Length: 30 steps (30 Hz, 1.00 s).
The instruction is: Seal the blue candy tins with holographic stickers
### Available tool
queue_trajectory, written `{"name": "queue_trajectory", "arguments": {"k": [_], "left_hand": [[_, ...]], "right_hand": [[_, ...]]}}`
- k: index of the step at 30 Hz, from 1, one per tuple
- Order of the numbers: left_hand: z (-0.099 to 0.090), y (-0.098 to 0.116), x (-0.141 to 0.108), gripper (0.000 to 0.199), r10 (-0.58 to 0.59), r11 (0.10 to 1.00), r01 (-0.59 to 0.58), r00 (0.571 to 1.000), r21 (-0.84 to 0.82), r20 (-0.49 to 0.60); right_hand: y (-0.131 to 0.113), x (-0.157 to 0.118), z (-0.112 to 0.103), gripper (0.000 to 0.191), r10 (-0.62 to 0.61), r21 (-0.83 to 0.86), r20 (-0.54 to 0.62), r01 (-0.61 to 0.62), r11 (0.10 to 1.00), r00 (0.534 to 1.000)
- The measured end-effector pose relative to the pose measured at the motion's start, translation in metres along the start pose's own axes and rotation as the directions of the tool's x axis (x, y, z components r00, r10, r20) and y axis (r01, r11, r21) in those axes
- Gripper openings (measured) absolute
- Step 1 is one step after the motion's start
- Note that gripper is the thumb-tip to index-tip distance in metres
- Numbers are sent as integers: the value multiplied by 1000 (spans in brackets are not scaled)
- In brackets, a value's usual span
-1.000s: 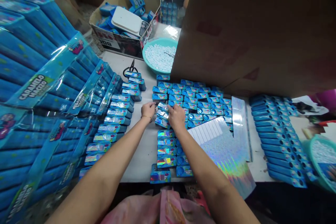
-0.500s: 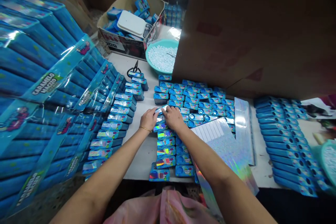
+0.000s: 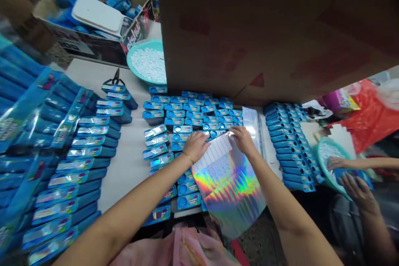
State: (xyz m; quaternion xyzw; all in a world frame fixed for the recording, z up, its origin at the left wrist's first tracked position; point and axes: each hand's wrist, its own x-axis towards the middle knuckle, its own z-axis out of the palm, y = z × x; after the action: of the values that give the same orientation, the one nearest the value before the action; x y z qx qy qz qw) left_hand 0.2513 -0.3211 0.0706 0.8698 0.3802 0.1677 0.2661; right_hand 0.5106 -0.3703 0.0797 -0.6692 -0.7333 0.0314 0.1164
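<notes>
Where the shiny sheet [image 3: 227, 187] lies, its far end rests toward the middle of the surface [image 3: 130, 149], over part of the packed blue cases [image 3: 183, 129], while its near end reaches past the surface's near edge. Its long axis runs from that far end back toward the person, slanting a little to the right as it comes nearer. A band of narrow pale strips [image 3: 215, 154] sits side by side across the far end, between the two hands, so both are close to it: the left hand [image 3: 195, 148] at the band's left, the right hand [image 3: 243, 139] at the far right corner of the sheet. The right thumb and forefinger appear to be closed on that corner, with little or no gap between them. The left fingers are bent, thumb toward the strips, touching or just over the sheet's far left part; whether they grip it I cannot tell. Toward the surface's left edge stands a slanting row of cases [image 3: 90, 141]; to the right of the right hand a second shiny sheet [image 3: 250, 117] lies flat, and beyond it, near the surface's right side, run stacked blue cases [image 3: 288, 149]
</notes>
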Motion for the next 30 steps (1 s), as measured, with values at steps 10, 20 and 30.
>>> {"name": "queue_trajectory", "arguments": {"k": [10,20,30], "left_hand": [[53,37,35,19,-237,965,240,971,106,-41],[66,49,55,20,-243,960,249,968,129,-59],[64,56,71,14,-303,946,310,949,90,-83]], "right_hand": [[12,-5,20,32,-164,-127,147,183,975,975],[24,10,26,29,-80,180,52,70,981,995],[33,12,15,25,-227,26,94,226,974,969]]}}
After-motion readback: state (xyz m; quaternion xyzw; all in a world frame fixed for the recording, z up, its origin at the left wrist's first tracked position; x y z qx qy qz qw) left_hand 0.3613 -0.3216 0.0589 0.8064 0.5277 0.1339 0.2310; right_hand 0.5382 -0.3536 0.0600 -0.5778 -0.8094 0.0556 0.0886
